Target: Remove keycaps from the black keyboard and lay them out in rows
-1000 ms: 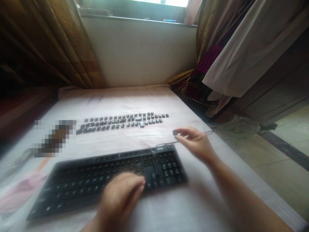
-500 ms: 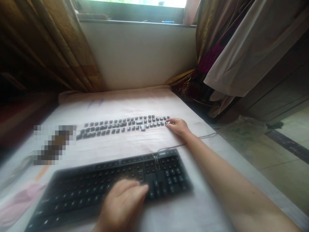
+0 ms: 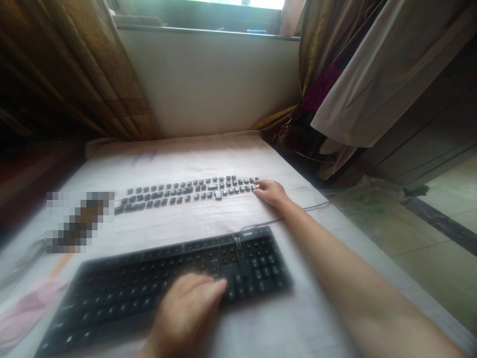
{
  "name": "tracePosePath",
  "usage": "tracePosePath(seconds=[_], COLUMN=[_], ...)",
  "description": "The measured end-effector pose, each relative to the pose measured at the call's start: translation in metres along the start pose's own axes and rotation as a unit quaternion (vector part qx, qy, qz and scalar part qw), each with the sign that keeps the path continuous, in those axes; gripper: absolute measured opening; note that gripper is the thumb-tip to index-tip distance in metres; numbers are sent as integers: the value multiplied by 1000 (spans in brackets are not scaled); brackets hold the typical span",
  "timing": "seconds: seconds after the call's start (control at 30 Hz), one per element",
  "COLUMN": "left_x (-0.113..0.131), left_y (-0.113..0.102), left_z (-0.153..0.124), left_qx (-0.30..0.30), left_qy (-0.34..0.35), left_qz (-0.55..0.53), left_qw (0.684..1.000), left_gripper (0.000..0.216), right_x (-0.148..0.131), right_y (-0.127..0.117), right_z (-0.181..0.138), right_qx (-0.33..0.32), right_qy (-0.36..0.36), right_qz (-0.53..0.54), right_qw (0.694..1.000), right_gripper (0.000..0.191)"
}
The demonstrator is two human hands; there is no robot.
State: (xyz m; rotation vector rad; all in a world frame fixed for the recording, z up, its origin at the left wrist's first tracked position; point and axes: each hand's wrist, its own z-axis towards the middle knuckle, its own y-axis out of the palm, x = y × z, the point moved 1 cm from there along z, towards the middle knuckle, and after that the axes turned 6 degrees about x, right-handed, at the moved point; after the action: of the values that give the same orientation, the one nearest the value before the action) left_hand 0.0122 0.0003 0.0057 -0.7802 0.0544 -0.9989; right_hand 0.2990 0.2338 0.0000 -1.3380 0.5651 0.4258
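A black keyboard (image 3: 257, 283) lies on the white-covered table, many of its upper keys bare of caps. My left hand (image 3: 190, 308) is closed over its lower middle, thumb pointing right; what it holds, if anything, is hidden. Farther back, loose black keycaps (image 3: 175, 191) stand in long rows. At the right end of these rows, my right hand (image 3: 272, 193) pinches a keycap (image 3: 256, 188) between thumb and fingers, close to the table surface. A thin wire keycap puller (image 3: 237, 243) rests on the keyboard's upper right.
The keyboard's cable (image 3: 313, 205) runs off to the right under my right forearm. A pink cloth (image 3: 30, 313) and a blurred-out object (image 3: 80, 221) lie on the left. Curtains (image 3: 130, 99) and a wall stand behind the table (image 3: 194, 154).
The whole view has shifted slightly, so things appear a little farther left. Both hands keep nearly the same places over the keyboard and at the row's end.
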Motion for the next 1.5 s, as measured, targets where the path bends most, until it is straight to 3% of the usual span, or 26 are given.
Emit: tracePosePath(seconds=[0.2,0.37,0.53,0.77,1.17,1.3,1.5], left_x=[3,5,5,7,9,9,8], left_y=[1,3,4,5,5,5,6], left_z=[5,5,4,6,9,8,6], left_qx=[23,14,13,22,21,17,9], left_qy=[26,41,54,44,47,38,39], left_qz=[10,10,21,20,21,24,14], left_qw=[999,999,998,999,998,999,999], left_gripper=[18,16,15,17,17,17,17], right_x=[7,6,-16,-38,-52,-56,-58], right_y=[-7,-23,-34,-20,-20,-23,-28], right_z=[-13,-45,-102,-166,-174,-173,-169], right_qx=[3,1,12,46,-1,-12,-51], right_qy=[-29,-84,-181,-347,-455,-459,-461], right_qz=[37,59,75,34,-118,-146,-131], right_qw=[999,995,981,936,883,876,876], right_gripper=[35,25,19,25,26,16,19])
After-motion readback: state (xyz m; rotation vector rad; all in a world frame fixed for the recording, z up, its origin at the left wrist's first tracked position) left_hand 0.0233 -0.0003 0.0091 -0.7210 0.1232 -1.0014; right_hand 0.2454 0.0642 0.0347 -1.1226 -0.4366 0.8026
